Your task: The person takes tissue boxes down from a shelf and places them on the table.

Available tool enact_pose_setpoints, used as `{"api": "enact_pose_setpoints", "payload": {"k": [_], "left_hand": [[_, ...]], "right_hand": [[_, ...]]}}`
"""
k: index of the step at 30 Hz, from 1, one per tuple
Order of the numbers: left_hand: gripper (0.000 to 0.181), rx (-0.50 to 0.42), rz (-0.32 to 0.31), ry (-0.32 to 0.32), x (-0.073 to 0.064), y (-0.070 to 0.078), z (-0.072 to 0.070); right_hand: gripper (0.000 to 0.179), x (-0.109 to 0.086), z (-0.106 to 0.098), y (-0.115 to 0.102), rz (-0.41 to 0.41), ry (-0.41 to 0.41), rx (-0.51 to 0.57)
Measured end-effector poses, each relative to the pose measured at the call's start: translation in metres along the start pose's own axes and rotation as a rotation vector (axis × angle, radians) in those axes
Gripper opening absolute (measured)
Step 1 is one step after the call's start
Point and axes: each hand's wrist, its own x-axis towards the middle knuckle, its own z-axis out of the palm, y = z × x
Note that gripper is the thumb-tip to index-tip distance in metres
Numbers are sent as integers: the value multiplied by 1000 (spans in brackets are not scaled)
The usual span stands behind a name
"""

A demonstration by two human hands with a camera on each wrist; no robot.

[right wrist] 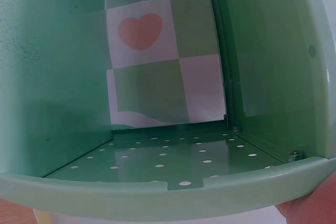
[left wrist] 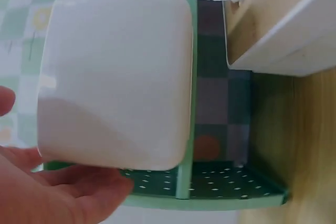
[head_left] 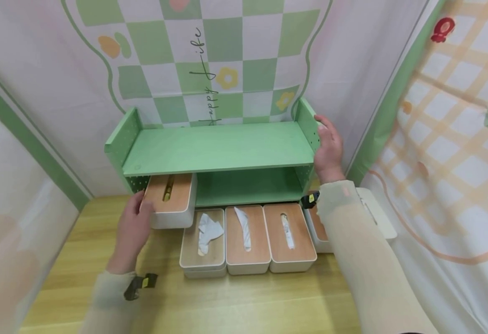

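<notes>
A green two-tier shelf rack [head_left: 223, 144] stands against the wall. In its middle tier, at the left end, a white tissue box [head_left: 177, 185] with a wood-coloured lid sticks out past the front edge. My left hand [head_left: 133, 227] grips this box at its left front corner, fingers along the side. In the left wrist view the box's plain white front [left wrist: 115, 77] faces the camera, with the fingers [left wrist: 100, 187] beside it. My right hand [head_left: 329, 150] holds the rack's right side panel near its top front edge. Yellowish wrapped contents [head_left: 168, 189] show through the held box's slot.
Tissue boxes [head_left: 248, 236] stand in a row on the wooden table [head_left: 235, 306] before the rack, white tissue poking from their slots. Another box [head_left: 319, 227] sits at the right, partly behind the right arm. A white object [head_left: 375, 213] lies beyond it. Patterned curtains [head_left: 444, 139] hang around.
</notes>
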Motion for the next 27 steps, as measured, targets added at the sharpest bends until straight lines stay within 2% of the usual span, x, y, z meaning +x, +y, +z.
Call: {"api": "enact_pose_setpoints", "payload": {"k": [3,7,12,14,19,27], "left_hand": [[64,-171,-129,-57,5,-4,-5],[67,-367,-234,-160,9,-13,-9],[73,-487,-341,-236,13,-22,-12],[74,-537,-358,-253,14,-25,-13],[78,-626,-350,-305,15,-30,-16],[79,-606,-332,-361,15,-31,-22]], "right_hand": [[45,1,0,0,-1,-3,-4],[45,1,1,-1,-1,-6,-12],[45,0,1,-2,1,-6,-14],[45,-1,0,-3,9,-7,-14],[44,-2,0,-3,15,-8,-15],[45,0,1,0,5,0,-17]]}}
